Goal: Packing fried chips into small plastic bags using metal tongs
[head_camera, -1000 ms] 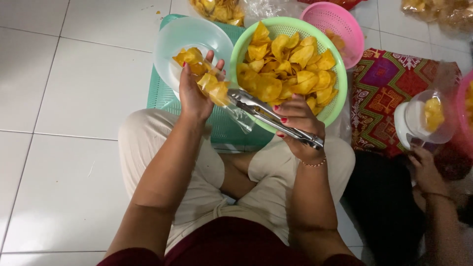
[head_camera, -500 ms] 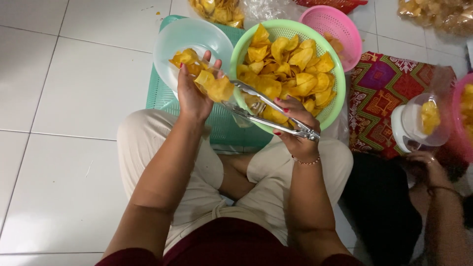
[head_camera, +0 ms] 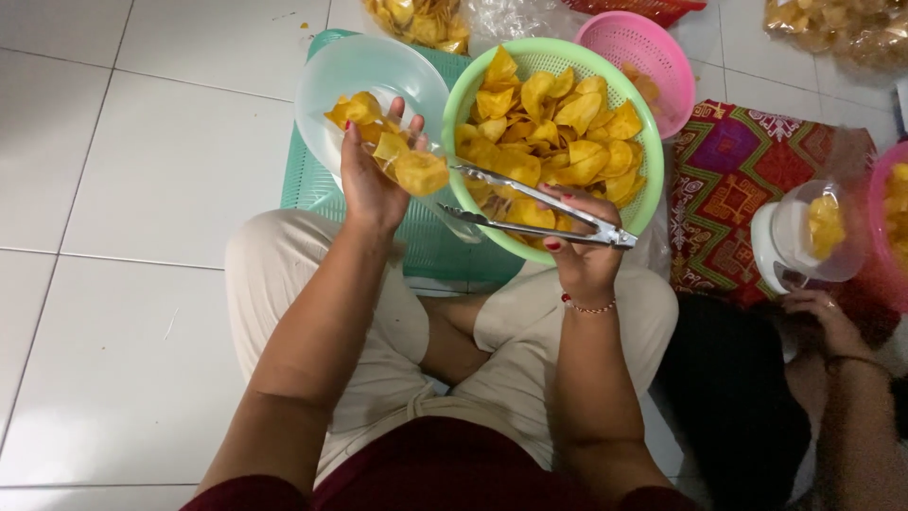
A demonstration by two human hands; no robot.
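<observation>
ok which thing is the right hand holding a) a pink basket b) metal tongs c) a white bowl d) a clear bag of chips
b: the right hand grips the metal tongs, their tips spread open over the green basket, while the left hand holds the clear bag of chips.

The person wears loose trousers [head_camera: 530,350] of a pale beige cloth, with soft folds over both knees. Above them lies a dark maroon top [head_camera: 445,468] (only its lower part is in view), with maroon sleeve ends near the bottom corners. Both forearms are bare. The left hand [head_camera: 371,185] has fingernails painted red. The right hand [head_camera: 584,248] also has red nails, and its wrist carries a thin beaded bracelet [head_camera: 588,306] with red and pale beads.
</observation>
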